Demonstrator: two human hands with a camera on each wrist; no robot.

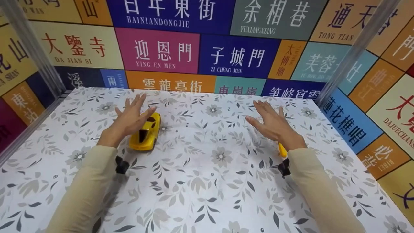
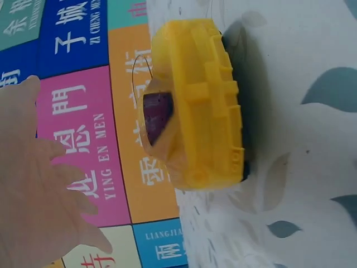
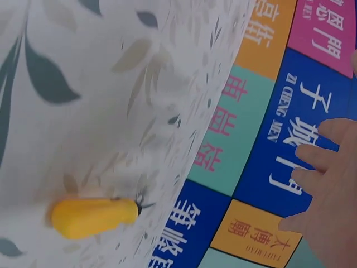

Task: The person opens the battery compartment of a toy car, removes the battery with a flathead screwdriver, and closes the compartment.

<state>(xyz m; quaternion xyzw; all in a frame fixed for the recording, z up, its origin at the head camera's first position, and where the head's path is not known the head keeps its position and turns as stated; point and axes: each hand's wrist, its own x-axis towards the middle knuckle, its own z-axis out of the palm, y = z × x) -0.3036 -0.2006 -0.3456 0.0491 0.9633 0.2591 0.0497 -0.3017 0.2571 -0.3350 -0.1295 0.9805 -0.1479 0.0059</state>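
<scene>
A yellow toy car (image 1: 147,136) with dark windows stands on the patterned tabletop at the left. Above and beside it is my left hand (image 1: 127,119), fingers spread and holding nothing; the left wrist view shows a gap between that hand (image 2: 44,184) and the car (image 2: 203,106). My right hand (image 1: 273,124) hovers with straight fingers, empty, over the right side. Partly hidden under its wrist lies a small yellow object (image 1: 282,150). In the right wrist view this object (image 3: 95,216) is rounded, with a dark tip, apart from the hand (image 3: 329,190).
The tabletop (image 1: 194,200) has a grey leaf and flower pattern. Behind it and at both sides rise panels (image 1: 158,50) with coloured blocks of lettering. Clear upright posts (image 1: 355,48) stand at the back corners.
</scene>
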